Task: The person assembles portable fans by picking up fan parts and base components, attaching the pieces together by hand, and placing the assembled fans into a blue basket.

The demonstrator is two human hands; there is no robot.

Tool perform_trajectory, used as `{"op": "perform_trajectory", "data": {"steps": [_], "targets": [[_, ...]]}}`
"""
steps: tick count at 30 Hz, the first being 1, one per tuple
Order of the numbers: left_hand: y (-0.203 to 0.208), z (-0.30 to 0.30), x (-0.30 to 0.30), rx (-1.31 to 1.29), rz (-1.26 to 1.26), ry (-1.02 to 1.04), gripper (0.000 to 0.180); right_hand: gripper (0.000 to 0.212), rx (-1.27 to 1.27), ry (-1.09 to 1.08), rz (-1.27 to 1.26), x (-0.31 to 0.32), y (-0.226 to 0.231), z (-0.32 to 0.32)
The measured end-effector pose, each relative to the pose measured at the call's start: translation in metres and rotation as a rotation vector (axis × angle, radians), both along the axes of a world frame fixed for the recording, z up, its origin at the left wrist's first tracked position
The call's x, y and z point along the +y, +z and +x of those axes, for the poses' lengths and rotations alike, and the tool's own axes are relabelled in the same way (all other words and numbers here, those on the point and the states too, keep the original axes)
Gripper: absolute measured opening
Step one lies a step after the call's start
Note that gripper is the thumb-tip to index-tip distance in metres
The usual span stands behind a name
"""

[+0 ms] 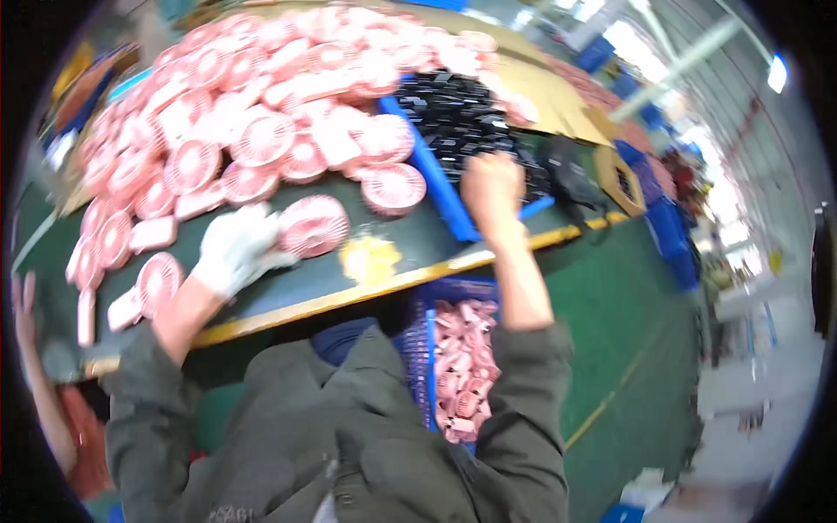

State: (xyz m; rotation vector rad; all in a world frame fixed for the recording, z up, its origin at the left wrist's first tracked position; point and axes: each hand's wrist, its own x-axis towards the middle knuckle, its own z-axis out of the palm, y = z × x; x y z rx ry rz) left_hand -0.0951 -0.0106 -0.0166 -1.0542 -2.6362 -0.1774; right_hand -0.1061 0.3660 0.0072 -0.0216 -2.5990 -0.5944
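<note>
My left hand [235, 248], in a white glove, is closed on a pink handheld fan [314, 227] with a round slatted head, just above the table's near edge. My bare right hand [493, 185] reaches into a blue tray [433, 187] full of small black parts [453, 118]. Its fingers are curled down among them, and whatever they pinch is hidden. A large heap of pink fans [261, 135] spreads over the table left of the tray. One loose pink fan [394, 188] lies between the heap and the tray.
The dark green table [427, 247] has a yellow front edge. Below it stands a blue crate [427, 366] of pink parts. A black bag-like object [571, 179] and cardboard [558, 100] lie beyond the tray. Another person's arm [44, 392] shows at far left.
</note>
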Motion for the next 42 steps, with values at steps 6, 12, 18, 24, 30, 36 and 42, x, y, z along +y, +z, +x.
{"op": "perform_trajectory", "data": {"steps": [6,12,18,24,30,36,42], "targets": [[-0.026,0.026,0.001,0.033,0.230,0.015,0.045,0.008,-0.036,-0.062,-0.139,0.009,-0.005,-0.034],[-0.023,0.030,0.001,-0.044,0.224,0.103,0.041,0.034,0.140,0.023,-0.762,0.017,0.006,-0.042],[-0.025,0.030,0.002,-0.044,0.214,0.090,0.039,0.029,0.260,-0.047,-1.027,0.019,0.011,-0.046],[-0.023,0.035,0.001,-0.026,0.246,0.068,0.037,0.018,0.186,-0.144,-0.828,0.000,0.018,-0.036],[-0.025,0.039,0.001,0.007,0.261,0.015,0.034,0.016,-0.026,-0.113,-0.638,0.003,0.017,-0.035],[-0.023,0.041,0.000,0.012,0.262,-0.002,0.034,0.015,0.019,-0.086,-0.675,0.007,0.010,-0.042],[-0.030,0.041,-0.011,0.037,0.231,-0.016,0.035,0.041,0.017,-0.251,-0.665,-0.006,0.025,-0.054]]}}
